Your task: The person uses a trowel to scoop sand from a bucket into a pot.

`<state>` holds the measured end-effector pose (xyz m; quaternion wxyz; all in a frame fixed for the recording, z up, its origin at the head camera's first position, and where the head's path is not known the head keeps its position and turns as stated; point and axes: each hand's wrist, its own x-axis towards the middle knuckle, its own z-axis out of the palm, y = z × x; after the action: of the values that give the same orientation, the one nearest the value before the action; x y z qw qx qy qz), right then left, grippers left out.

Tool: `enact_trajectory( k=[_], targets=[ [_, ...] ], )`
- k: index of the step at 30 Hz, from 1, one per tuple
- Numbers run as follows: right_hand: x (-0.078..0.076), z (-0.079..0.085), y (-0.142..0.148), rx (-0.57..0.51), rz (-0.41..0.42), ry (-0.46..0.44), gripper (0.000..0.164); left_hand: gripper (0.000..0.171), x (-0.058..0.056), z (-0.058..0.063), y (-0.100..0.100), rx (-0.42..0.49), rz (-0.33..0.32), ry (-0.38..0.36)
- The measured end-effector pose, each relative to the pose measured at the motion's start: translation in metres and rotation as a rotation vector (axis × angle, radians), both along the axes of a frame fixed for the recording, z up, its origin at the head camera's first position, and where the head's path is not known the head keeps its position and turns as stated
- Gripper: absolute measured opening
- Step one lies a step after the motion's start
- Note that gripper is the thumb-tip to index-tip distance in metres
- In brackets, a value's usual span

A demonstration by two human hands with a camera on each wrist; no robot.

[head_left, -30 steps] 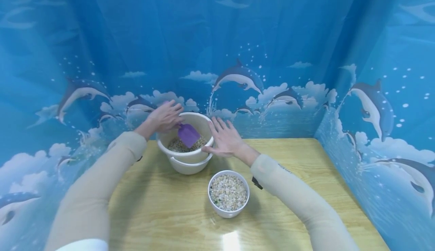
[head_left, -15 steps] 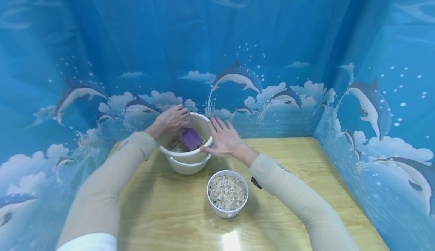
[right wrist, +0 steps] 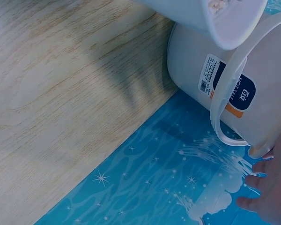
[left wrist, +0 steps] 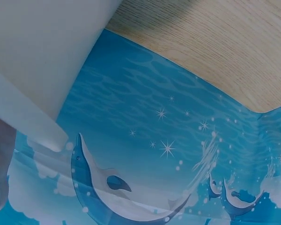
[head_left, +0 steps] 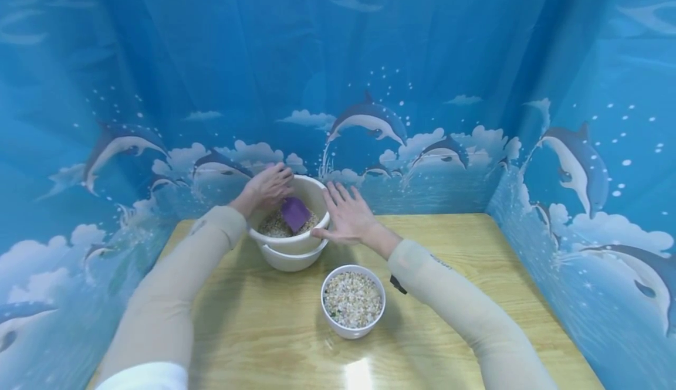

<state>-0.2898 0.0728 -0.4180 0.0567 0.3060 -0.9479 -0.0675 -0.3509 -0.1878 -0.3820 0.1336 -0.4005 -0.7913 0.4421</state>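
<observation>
A white bucket (head_left: 293, 247) stands near the back of the table, partly filled with small tan gravel-like pieces (head_left: 274, 226). Over its left rim, my left hand (head_left: 270, 186) grips a purple scoop (head_left: 295, 214) whose blade reaches down to the gravel. The scoop's handle is mostly hidden by the fingers. My right hand (head_left: 348, 215) rests on the bucket's right rim with fingers spread and straight. The right wrist view shows those fingers (right wrist: 260, 183) at the bucket's edge. Closer to me is a smaller white tub (head_left: 352, 332), full of pale gravel.
The wooden table (head_left: 253, 331) ends at a blue dolphin-print curtain (head_left: 449, 56) behind and on both sides. The bucket's carrying handle (right wrist: 220, 103) hangs down its outside, beside a printed label (right wrist: 241, 96).
My left hand has moved right and slightly lower over the bucket, carrying the scoop along. The scoop blade has tilted a little. My right hand and the tub have stayed put.
</observation>
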Motion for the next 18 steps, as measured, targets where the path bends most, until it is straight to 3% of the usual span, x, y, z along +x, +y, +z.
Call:
enact_trajectory(
  k=[12, 18],
  targets=[
    [0.0001, -0.0005, -0.0018, 0.003, -0.004, 0.000, 0.115, 0.037, -0.0003, -0.0032, 0.0012, -0.070, 0.058, 0.062],
    [-0.0005, -0.0008, -0.0012, 0.003, -0.005, -0.011, 0.115, 0.031, -0.0012, -0.0098, 0.0071, -0.066, 0.033, 0.041]
  ],
)
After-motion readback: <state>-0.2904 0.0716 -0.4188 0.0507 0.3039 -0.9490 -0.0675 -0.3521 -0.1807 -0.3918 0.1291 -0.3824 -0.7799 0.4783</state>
